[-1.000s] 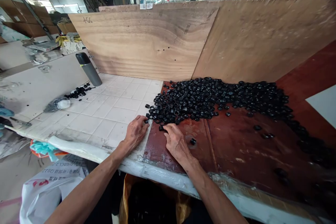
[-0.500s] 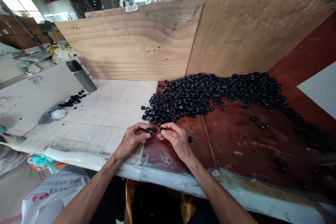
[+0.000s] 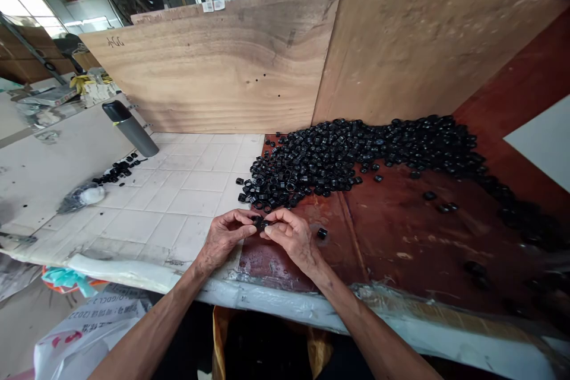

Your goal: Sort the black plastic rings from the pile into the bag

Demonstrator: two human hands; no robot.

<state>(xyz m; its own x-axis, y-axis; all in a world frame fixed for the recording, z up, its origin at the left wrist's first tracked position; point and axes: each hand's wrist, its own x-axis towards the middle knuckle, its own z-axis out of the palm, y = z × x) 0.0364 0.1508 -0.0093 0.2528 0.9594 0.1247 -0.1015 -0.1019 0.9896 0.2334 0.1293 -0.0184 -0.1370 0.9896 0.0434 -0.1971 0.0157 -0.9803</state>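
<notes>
Between thumb and fingers, my left hand (image 3: 229,233) pinches a small black ring (image 3: 257,221) over the front of the red-brown board. My right hand (image 3: 291,236) is closed in a pinch on a small black piece (image 3: 265,224), brought up close to the ring; whether the two touch is hard to make out. Just beyond my fingers lies a large pile of black ring-like parts (image 3: 329,154), spreading far to the right. One loose black part (image 3: 322,233) rests right of my right hand.
A wooden panel (image 3: 214,71) walls off the back. White tiles (image 3: 196,190) cover the left side, with a grey bottle (image 3: 133,130), a plastic bag (image 3: 82,196) and small black bits (image 3: 118,171). Below the table edge, an open orange-rimmed bag (image 3: 220,332) holds dark contents.
My right hand has moved left, bringing its piece against or very near the ring in my left hand. The view has shifted slightly.
</notes>
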